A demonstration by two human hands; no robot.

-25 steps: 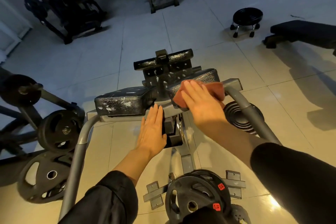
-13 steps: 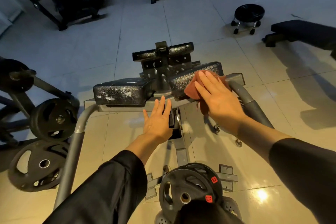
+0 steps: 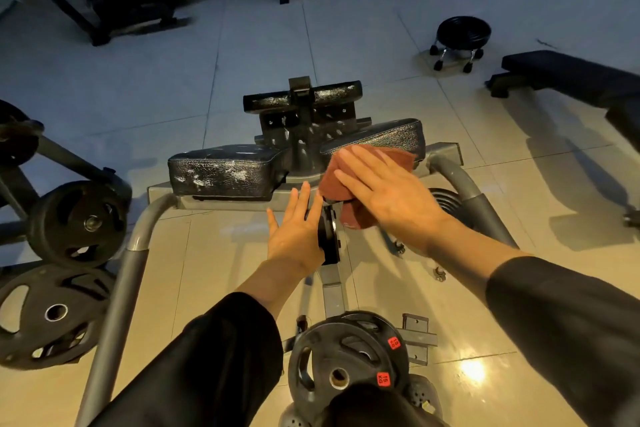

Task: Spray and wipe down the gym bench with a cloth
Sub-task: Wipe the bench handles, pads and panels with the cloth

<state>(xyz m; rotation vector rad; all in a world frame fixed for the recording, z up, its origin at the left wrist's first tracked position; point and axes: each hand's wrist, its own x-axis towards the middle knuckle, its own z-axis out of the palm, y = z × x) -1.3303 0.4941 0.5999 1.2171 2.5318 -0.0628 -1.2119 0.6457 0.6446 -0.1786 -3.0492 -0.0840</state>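
The gym machine has two black cracked pads: a left pad (image 3: 225, 175) with white spray flecks and a right pad (image 3: 384, 139). My right hand (image 3: 384, 189) lies flat, fingers straight, pressing a reddish-brown cloth (image 3: 337, 187) against the near edge of the right pad; part of the cloth hangs down below the hand. My left hand (image 3: 298, 229) rests flat with straight fingers on the grey metal frame (image 3: 162, 198) between the pads, beside a black bracket. No spray bottle is in view.
Weight plates (image 3: 78, 224) hang on a rack at the left, and a plate (image 3: 343, 357) sits on a post near me. A flat black bench (image 3: 568, 78) and a wheeled stool (image 3: 462, 35) stand at the right; more machines stand at the back.
My right hand has slid the cloth back to the left along the right pad's near edge. The left hand has stayed on the frame. The camera has shifted slightly.
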